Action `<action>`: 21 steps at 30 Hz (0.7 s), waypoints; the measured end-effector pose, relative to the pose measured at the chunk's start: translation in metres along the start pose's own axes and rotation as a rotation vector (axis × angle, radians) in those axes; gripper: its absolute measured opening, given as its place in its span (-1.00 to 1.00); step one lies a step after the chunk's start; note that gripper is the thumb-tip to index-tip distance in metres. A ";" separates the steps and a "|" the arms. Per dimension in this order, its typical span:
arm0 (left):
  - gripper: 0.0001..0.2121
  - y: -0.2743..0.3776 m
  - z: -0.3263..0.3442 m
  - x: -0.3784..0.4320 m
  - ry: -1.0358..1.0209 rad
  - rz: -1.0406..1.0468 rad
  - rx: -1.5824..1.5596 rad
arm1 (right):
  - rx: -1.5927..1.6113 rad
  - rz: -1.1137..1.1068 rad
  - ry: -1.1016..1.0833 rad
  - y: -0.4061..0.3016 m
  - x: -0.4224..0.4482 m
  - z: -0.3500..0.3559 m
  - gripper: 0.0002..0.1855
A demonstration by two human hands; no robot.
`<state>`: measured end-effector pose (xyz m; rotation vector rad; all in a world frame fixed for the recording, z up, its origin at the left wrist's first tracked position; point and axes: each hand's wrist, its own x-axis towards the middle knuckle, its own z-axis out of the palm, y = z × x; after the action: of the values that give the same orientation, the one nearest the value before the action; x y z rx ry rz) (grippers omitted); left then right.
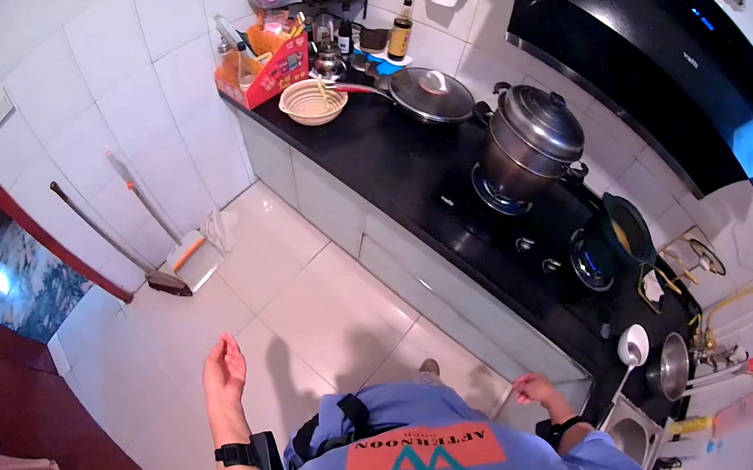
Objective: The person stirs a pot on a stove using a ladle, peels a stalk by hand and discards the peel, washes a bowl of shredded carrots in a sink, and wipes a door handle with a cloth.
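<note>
My left hand [224,366] hangs over the tiled floor, its fingers loosely curved and nothing in it. Beside the counter front, my right hand [538,388] is also bare, with its fingers a little bent. Closest to that hand is the black countertop [507,287]. A metal ladle [631,350] lies across the counter near a steel bowl [674,365] and the sink [630,438]. Farther along, a tall lidded steel steamer pot [527,144] stands on a gas burner. A lidded frying pan [431,95] with a red handle sits past it.
A range hood [649,66] juts over the stove. A dark pot [625,232] rests behind the second burner [589,262]. A woven basket [313,102] and a red box of bottles [272,72] occupy the far corner. A broom [121,242] and dustpan [193,256] lean on the wall.
</note>
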<state>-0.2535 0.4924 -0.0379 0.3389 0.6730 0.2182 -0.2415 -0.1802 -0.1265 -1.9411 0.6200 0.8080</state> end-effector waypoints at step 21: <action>-0.90 0.073 -0.031 0.015 0.413 0.340 -0.218 | -0.391 -1.273 0.049 -0.582 0.130 0.151 -0.87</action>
<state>-0.2688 0.5718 -0.0415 0.1960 0.9869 0.6936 0.2055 0.2057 0.0442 -2.1658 -0.7986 0.0383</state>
